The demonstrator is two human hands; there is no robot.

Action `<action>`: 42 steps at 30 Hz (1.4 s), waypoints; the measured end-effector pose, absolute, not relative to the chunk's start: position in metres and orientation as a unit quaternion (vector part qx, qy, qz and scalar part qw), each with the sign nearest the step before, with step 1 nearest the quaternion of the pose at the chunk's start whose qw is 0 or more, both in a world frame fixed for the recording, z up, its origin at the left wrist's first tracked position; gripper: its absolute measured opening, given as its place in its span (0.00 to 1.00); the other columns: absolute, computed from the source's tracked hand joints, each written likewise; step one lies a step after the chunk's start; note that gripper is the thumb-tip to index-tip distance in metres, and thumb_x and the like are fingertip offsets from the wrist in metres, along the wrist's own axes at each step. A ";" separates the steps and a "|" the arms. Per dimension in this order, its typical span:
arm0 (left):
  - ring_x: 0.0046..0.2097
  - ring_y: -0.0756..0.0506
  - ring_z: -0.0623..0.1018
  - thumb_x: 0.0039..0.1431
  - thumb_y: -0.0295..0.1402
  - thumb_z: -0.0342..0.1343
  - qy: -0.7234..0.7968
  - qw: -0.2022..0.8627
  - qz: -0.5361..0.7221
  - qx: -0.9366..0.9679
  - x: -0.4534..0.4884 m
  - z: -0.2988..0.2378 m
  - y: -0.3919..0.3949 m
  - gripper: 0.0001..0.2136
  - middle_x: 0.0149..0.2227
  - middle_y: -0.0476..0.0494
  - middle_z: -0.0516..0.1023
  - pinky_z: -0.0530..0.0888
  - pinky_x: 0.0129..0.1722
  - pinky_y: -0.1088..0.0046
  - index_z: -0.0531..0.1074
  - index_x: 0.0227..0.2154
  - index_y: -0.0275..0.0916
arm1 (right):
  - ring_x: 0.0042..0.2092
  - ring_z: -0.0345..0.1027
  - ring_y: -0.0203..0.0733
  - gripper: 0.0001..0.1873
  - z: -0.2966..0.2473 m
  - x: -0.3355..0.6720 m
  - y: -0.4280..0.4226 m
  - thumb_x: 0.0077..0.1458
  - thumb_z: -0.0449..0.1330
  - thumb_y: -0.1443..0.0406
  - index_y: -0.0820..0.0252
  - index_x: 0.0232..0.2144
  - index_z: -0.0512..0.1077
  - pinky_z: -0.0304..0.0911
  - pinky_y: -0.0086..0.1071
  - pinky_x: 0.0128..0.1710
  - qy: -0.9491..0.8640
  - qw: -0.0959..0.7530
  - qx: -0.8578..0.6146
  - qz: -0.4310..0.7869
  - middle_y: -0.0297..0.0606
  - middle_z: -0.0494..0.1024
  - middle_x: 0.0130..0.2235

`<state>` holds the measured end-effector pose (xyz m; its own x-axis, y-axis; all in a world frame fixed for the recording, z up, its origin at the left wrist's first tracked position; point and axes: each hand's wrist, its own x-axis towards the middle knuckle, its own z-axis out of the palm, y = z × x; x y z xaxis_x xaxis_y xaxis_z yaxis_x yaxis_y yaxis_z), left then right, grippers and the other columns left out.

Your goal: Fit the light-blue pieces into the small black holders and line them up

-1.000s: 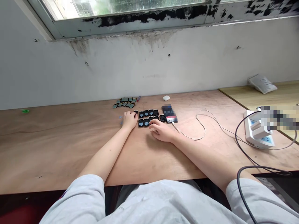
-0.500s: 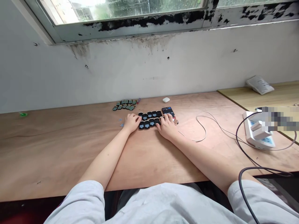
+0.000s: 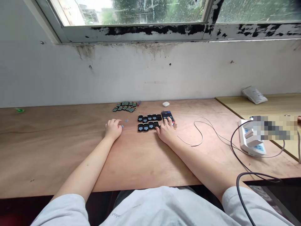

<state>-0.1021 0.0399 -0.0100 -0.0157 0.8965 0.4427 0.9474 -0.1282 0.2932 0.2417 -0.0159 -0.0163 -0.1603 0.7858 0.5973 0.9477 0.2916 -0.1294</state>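
Two rows of small black casings (image 3: 145, 126), several with light-blue squares in them, lie in front of me on the wooden table. My right hand (image 3: 167, 131) rests at their right end, thumb by the near row, its other fingers spread over the lower part of a phone (image 3: 167, 115) showing a timer. To the left of the casings, my left hand (image 3: 113, 129) is beside a few small pale-blue pieces (image 3: 126, 121), fingers stretched toward them with nothing visible in its grasp. Green square boards (image 3: 127, 103) lie in two rows farther back.
A white rounded case (image 3: 166, 104) sits near the wall. Thin white cable (image 3: 202, 138) curves right toward a power strip (image 3: 252, 147) with plugs; a black cable (image 3: 238, 179) loops close to my right arm. A green item (image 3: 20, 110) lies far left, a white packet (image 3: 254, 94) back right.
My left hand has left the casings and moved left to the pale-blue pieces. My right hand stays by the phone and casings. The view has tilted and shifted slightly.
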 end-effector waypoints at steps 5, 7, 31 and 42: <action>0.54 0.32 0.73 0.67 0.39 0.49 -0.671 0.070 -0.192 -0.713 -0.098 -0.009 0.030 0.16 0.48 0.34 0.77 0.69 0.52 0.54 0.79 0.46 0.41 | 0.65 0.57 0.64 0.17 -0.010 0.235 -0.028 0.68 0.57 0.57 0.58 0.33 0.80 0.45 0.69 0.66 -0.786 0.316 -0.517 -0.121 0.52 0.79 0.51; 0.54 0.32 0.73 0.67 0.39 0.49 -0.672 0.077 -0.177 -0.715 -0.095 -0.009 0.030 0.15 0.48 0.33 0.77 0.69 0.52 0.54 0.79 0.45 0.40 | 0.63 0.60 0.61 0.17 -0.007 0.235 -0.031 0.69 0.56 0.58 0.58 0.33 0.80 0.52 0.62 0.64 -0.825 0.305 -0.468 -0.087 0.50 0.79 0.49; 0.38 0.45 0.79 0.63 0.33 0.58 -0.507 -0.147 -0.460 -0.714 -0.001 -0.016 -0.036 0.03 0.37 0.45 0.80 0.78 0.42 0.65 0.75 0.36 0.41 | 0.48 0.67 0.49 0.09 -0.003 0.239 -0.032 0.63 0.61 0.65 0.58 0.46 0.77 0.64 0.41 0.50 -0.907 0.235 -0.348 0.019 0.45 0.76 0.47; 0.45 0.44 0.79 0.71 0.33 0.52 -0.354 -0.034 -0.367 -0.860 0.014 -0.023 -0.035 0.09 0.42 0.40 0.79 0.79 0.49 0.64 0.76 0.36 0.40 | 0.48 0.68 0.50 0.11 -0.006 0.241 -0.028 0.62 0.61 0.64 0.59 0.46 0.74 0.64 0.41 0.51 -0.904 0.231 -0.358 0.022 0.45 0.77 0.46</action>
